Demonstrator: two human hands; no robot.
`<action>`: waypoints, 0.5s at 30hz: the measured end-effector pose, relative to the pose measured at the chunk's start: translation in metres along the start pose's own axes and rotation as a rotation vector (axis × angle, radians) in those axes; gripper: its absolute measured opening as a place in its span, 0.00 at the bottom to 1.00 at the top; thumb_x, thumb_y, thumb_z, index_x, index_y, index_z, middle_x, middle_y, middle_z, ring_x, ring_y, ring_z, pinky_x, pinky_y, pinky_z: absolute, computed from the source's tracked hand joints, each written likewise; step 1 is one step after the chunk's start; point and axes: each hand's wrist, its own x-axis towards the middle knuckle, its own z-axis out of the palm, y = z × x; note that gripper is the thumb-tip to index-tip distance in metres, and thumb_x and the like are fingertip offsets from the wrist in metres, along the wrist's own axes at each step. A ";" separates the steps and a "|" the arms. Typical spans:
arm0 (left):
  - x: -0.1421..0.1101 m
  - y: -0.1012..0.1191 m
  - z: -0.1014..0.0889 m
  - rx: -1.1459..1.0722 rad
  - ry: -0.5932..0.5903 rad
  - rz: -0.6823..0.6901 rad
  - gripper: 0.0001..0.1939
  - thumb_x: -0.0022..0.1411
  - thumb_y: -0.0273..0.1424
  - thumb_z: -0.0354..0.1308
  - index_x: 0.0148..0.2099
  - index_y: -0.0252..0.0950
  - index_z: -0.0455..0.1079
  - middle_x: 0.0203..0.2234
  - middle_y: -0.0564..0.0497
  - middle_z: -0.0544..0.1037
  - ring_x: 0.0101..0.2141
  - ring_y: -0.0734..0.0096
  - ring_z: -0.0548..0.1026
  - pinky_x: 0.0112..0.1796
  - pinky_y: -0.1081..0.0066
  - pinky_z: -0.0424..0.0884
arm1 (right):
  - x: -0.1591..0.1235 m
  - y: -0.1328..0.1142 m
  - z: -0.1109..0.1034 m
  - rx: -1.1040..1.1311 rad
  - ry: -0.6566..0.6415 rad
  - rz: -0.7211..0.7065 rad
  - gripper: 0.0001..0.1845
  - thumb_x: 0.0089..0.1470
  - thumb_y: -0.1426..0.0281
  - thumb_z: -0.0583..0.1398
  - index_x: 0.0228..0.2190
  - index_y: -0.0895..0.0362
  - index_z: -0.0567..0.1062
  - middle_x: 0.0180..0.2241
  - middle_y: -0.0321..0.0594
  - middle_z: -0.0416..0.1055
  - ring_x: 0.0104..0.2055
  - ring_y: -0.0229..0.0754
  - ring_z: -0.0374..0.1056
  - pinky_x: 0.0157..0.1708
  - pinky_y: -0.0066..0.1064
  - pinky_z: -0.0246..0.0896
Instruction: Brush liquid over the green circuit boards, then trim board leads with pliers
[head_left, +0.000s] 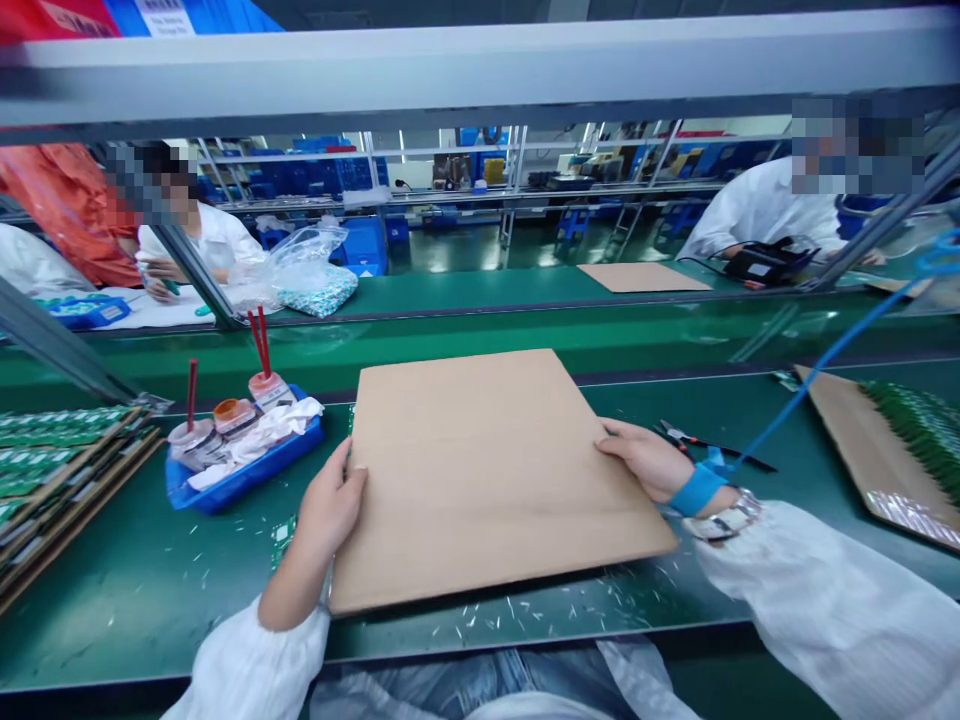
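Note:
A large brown cardboard sheet (pixel 487 470) lies flat on the green workbench (pixel 150 590) in front of me. My left hand (pixel 330 505) grips its left edge, thumb on top, fingers curled under. My right hand (pixel 649 458) holds the right edge the same way. A blue wrist strap (pixel 697 490) with a blue coiled cord (pixel 825 360) and a watch sit on my right wrist. Small green circuit boards (pixel 283 535) peek out from under the sheet's left side.
A blue tray (pixel 240 475) with small pots, red sticks and white cloth stands at left. Stacked circuit boards on cardboard (pixel 52 480) lie far left, another loaded cardboard (pixel 892 450) at right. Black cutters (pixel 712 445) lie beside my right hand. Two people in white coats work across the conveyor.

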 end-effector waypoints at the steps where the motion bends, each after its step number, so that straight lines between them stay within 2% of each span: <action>1: 0.001 -0.007 -0.004 0.117 0.012 -0.019 0.28 0.59 0.31 0.47 0.62 0.31 0.57 0.56 0.41 0.68 0.54 0.54 0.67 0.53 0.59 0.62 | 0.003 0.002 0.008 -0.015 0.001 -0.016 0.25 0.44 0.71 0.53 0.46 0.54 0.73 0.34 0.42 0.78 0.33 0.47 0.75 0.33 0.37 0.72; 4: 0.003 -0.026 -0.011 0.275 0.010 -0.033 0.28 0.59 0.30 0.46 0.61 0.27 0.58 0.53 0.38 0.70 0.53 0.53 0.68 0.52 0.60 0.63 | 0.011 0.011 0.030 -0.088 0.014 -0.062 0.24 0.44 0.72 0.53 0.45 0.55 0.73 0.34 0.40 0.77 0.33 0.46 0.74 0.34 0.36 0.71; 6: 0.006 -0.034 -0.012 0.316 0.000 -0.021 0.26 0.58 0.29 0.46 0.59 0.29 0.60 0.51 0.38 0.72 0.52 0.54 0.68 0.51 0.61 0.64 | 0.016 0.017 0.038 -0.162 0.041 -0.090 0.23 0.45 0.72 0.53 0.44 0.56 0.73 0.33 0.40 0.77 0.34 0.46 0.74 0.34 0.34 0.70; 9: 0.012 -0.039 -0.009 0.401 -0.029 0.000 0.25 0.57 0.29 0.47 0.57 0.32 0.63 0.47 0.40 0.74 0.49 0.55 0.70 0.49 0.63 0.65 | 0.021 0.025 0.041 -0.292 0.105 -0.126 0.20 0.46 0.71 0.53 0.42 0.57 0.74 0.33 0.40 0.76 0.35 0.46 0.73 0.31 0.32 0.67; 15: 0.018 -0.043 -0.010 0.541 -0.090 0.014 0.28 0.56 0.28 0.46 0.60 0.25 0.59 0.45 0.36 0.73 0.48 0.53 0.71 0.49 0.61 0.64 | 0.023 0.038 0.042 -0.510 0.214 -0.161 0.20 0.49 0.70 0.55 0.46 0.59 0.71 0.29 0.38 0.72 0.31 0.43 0.69 0.32 0.32 0.63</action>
